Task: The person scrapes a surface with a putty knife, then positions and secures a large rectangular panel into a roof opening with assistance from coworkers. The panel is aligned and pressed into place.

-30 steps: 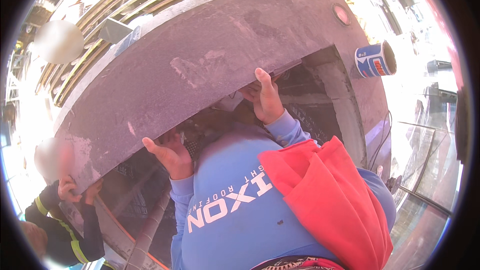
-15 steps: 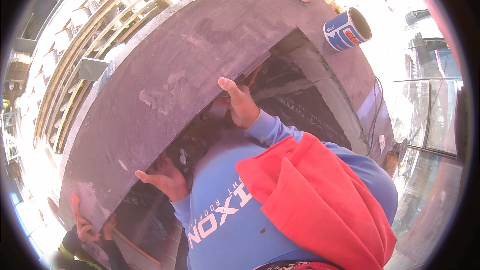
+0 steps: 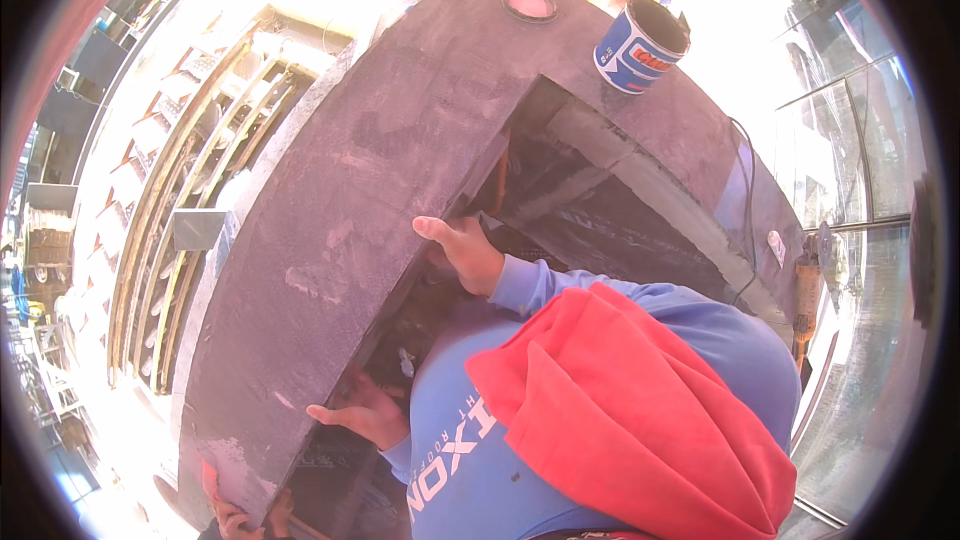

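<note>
A large dark grey-purple board (image 3: pixel 330 210) with a curved outer edge and scuffed, pale patches fills the middle of the head view. My right hand (image 3: pixel 468 252) holds its straight inner edge, thumb on top and fingers underneath. Lower along the same edge, my left hand (image 3: pixel 368 412) has its thumb over the rim; its fingers are partly in shadow below. Under the edge, a dark cavity (image 3: pixel 570 180) shows black sheeting. At the bottom left, a co-worker's hands (image 3: pixel 240 522) are on the board's end, by a red object (image 3: pixel 209 480) I cannot make out.
A blue-and-white open tin (image 3: pixel 640 48) stands on the curved surface at upper right, near a round pink inset (image 3: pixel 531 5). A cable (image 3: pixel 750 180) runs down the right side. Curved wooden rails (image 3: pixel 190 210) lie beyond the board, and glass panels (image 3: pixel 840 160) stand at right.
The whole view has shifted and turned; the tin and inset now appear further left, the board's near end lower. Both my hands keep their places on the board's edge.
</note>
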{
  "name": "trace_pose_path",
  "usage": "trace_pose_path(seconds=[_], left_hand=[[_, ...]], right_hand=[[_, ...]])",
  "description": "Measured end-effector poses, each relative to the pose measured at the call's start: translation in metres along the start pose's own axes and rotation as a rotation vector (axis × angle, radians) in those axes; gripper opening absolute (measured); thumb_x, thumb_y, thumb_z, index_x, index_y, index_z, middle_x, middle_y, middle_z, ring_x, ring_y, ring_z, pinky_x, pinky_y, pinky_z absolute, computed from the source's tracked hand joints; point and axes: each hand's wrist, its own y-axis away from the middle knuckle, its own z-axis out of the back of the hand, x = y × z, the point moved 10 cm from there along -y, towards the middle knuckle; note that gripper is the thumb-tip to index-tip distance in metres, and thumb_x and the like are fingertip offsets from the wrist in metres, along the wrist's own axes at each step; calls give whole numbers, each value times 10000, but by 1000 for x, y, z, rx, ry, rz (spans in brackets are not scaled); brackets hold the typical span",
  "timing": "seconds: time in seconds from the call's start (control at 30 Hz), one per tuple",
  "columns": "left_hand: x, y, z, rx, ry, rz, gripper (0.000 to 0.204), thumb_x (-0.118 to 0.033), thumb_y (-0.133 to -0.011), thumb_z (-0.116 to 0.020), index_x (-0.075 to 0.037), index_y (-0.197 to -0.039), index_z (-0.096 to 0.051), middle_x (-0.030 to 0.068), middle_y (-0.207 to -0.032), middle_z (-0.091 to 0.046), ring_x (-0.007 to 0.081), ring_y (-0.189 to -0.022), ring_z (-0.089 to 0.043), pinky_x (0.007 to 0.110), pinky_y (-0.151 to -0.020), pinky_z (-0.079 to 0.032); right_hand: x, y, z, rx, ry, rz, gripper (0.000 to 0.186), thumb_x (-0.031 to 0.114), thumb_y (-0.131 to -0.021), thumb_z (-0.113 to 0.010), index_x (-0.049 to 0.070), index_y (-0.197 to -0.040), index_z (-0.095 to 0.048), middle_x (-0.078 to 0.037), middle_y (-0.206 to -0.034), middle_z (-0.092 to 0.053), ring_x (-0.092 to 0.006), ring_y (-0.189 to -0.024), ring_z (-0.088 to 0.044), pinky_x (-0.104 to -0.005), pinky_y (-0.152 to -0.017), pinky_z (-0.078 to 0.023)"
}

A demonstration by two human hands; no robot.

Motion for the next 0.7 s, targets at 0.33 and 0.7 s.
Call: trace_pose_path(seconds=[0.33,0.7], left_hand=[[19,-22,19,6,363,33,1000,-809,-954,-473,17,-1512,-384,180,-1504,-446,307,-1373,-423,444,-1170,-343],[25,-31,27,28,350,29,921,-778,-991,-441,10,-1467,-428,161,-1458,-468,284,-1300,-460,424,-1106,-394]], right_hand=[[-1,4,2,-15,36,-54,951,612,-767,-868,-162,-1228,-562,-115,-1073,-587,-178,-930,-595,-352,-768,-532],[1,1,0,-5,23,-26,582,540,-816,-853,13,-850,-609,-5,-796,-517,-116,-690,-497,-320,-604,-441]])
